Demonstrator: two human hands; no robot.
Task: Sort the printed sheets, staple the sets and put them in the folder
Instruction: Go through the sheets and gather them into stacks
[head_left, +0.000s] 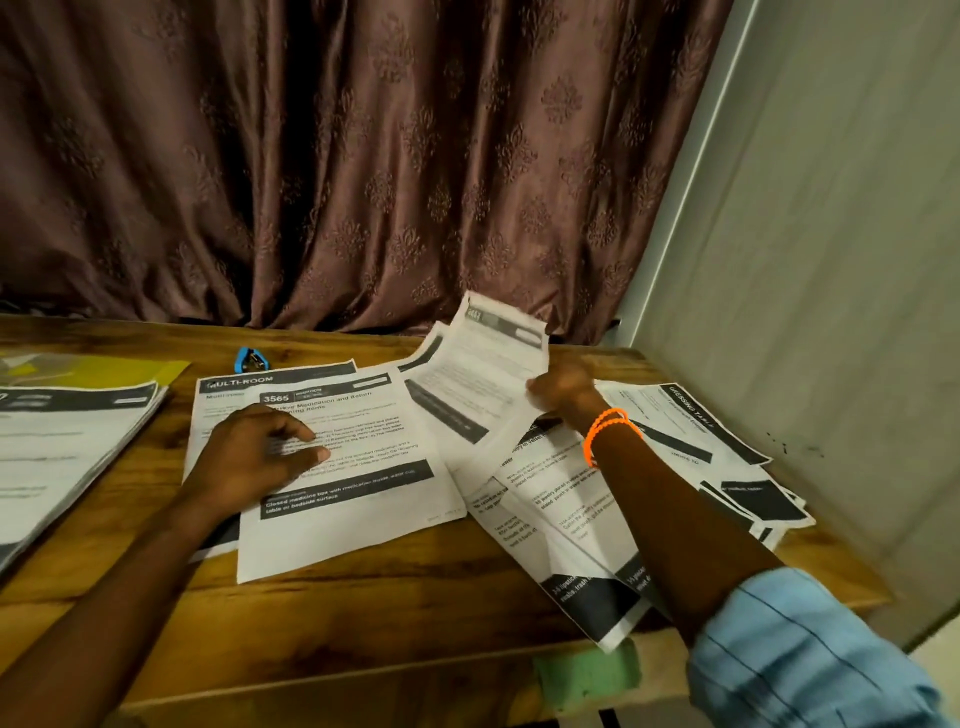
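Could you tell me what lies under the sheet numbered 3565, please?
The MULTI-ROOM sheet lies under the 3565 sheet; only its top and left edges show. Anything beneath is hidden.

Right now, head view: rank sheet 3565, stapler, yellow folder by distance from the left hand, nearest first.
1. Sheet 3565: directly under the left hand, fingers resting on it.
2. Stapler: blue, past the hand toward the curtain.
3. Yellow folder: farthest, off to the left by the stacked sheets.

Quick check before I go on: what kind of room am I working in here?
Probably a room in a home, not an office: a wooden table pushed against a patterned brown curtain, with a pale wall at the right. Printed sheets cover the table.
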